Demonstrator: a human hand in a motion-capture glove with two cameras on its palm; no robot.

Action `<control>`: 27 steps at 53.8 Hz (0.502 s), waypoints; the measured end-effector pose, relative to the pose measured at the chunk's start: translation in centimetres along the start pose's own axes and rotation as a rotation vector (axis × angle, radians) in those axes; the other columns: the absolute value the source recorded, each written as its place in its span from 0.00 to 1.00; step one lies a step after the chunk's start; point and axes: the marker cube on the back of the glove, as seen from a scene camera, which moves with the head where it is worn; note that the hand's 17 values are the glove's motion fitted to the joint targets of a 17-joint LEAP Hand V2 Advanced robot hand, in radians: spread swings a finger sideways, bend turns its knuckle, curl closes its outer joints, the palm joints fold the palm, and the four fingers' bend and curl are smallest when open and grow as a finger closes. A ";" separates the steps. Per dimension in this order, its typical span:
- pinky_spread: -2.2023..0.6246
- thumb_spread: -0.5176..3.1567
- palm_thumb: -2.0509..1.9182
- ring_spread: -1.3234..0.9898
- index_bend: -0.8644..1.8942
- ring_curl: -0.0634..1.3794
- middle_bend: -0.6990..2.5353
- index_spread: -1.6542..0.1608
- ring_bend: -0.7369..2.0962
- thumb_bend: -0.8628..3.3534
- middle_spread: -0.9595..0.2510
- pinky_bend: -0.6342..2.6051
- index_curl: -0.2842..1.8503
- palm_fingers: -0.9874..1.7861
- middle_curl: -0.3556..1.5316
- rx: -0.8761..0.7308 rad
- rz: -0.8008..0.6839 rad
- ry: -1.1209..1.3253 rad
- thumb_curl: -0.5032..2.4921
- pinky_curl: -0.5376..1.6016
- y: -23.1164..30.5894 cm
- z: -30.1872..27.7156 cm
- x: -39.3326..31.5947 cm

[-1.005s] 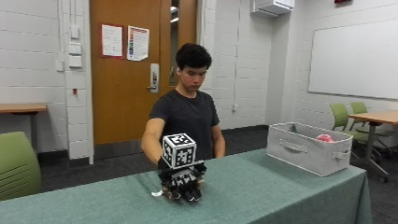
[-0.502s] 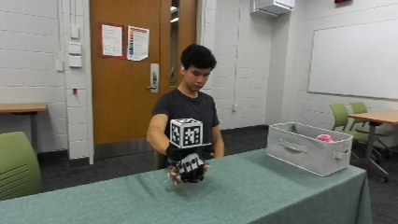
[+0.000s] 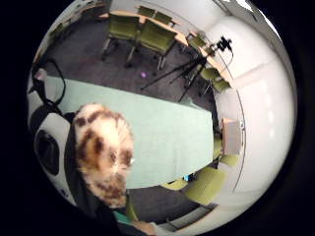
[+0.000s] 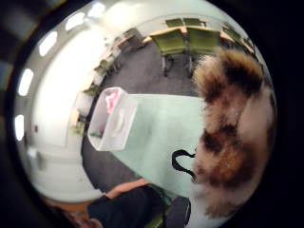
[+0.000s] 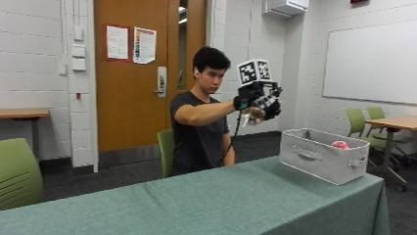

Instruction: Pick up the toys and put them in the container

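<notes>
Furry brown-and-white toy (image 3: 103, 152), largely hidden, held in right hand's (image 5: 259, 102) curled fingers, well above the table (image 5: 215, 200).

Bright, even ceiling light; soft blur, palm views strongly warped.

No legible text, label, brand, number or sign appears in any view. Two paper notices (image 5: 131, 44) are posted on the wooden door (image 5: 137, 78) behind the person; their print is too small to read. The whiteboard (image 5: 371, 61) on the wall carries no readable writing. The grey container (image 5: 320, 155) at the bench's end shows no marking.
</notes>
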 end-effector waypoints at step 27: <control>0.61 0.32 0.66 0.39 0.41 0.41 0.47 0.70 0.67 0.25 0.46 0.44 0.54 0.78 0.56 0.045 -0.289 -0.149 0.48 0.44 -11.2 -1.9 -36.2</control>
